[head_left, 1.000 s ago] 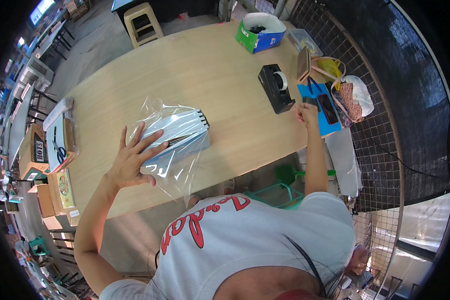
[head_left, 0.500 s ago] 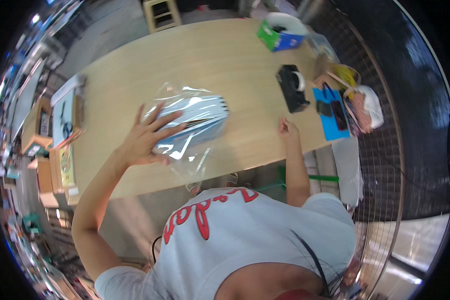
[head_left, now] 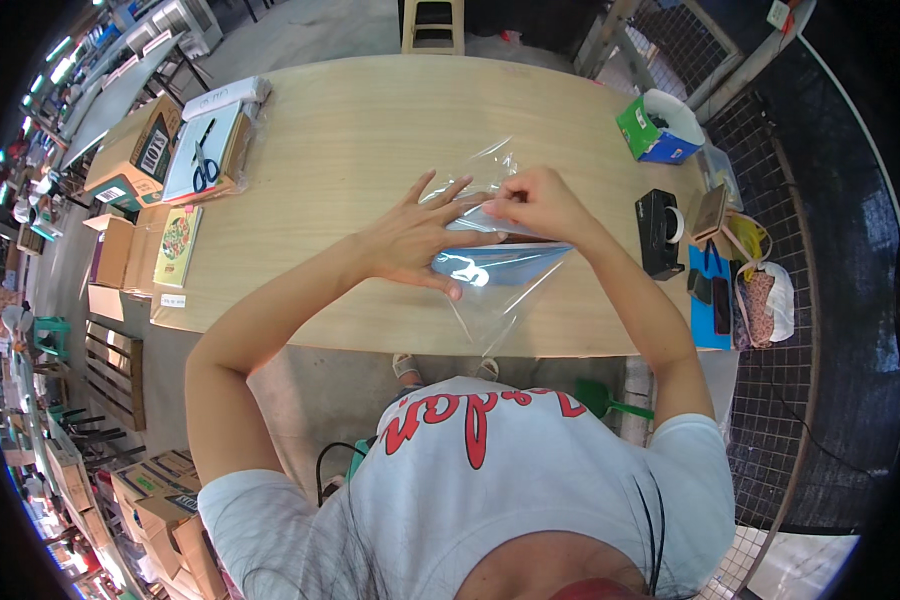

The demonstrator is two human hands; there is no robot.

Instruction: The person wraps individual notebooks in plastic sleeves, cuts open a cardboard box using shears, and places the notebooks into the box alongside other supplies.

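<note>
A light-blue flat item (head_left: 535, 262) lies on the table inside a clear plastic wrapper (head_left: 485, 318), whose loose, shiny edges stick out on the near and far sides. My left hand (head_left: 410, 238) rests on its left part, fingers spread and palm down. From the right, my right hand (head_left: 542, 203) reaches over the far side of the wrapped item. Its fingertips are pinched together close beside the left fingers; what is between them, if anything, is too small to see. Both hands cover much of the item. A black tape dispenser (head_left: 656, 238) with a pale roll stands to the right.
A green-and-blue open box (head_left: 660, 128) stands at the far right. Near it are a blue folder (head_left: 705, 325) with a dark phone and a cloth pouch (head_left: 760, 300). At left lie scissors (head_left: 205, 172) on papers, a yellow booklet (head_left: 177, 245) and cartons (head_left: 135, 160).
My right hand has moved from beside the tape dispenser leftward onto the wrapped item. My left hand stays spread on it. The whole view has shifted, showing more of the table's left.
</note>
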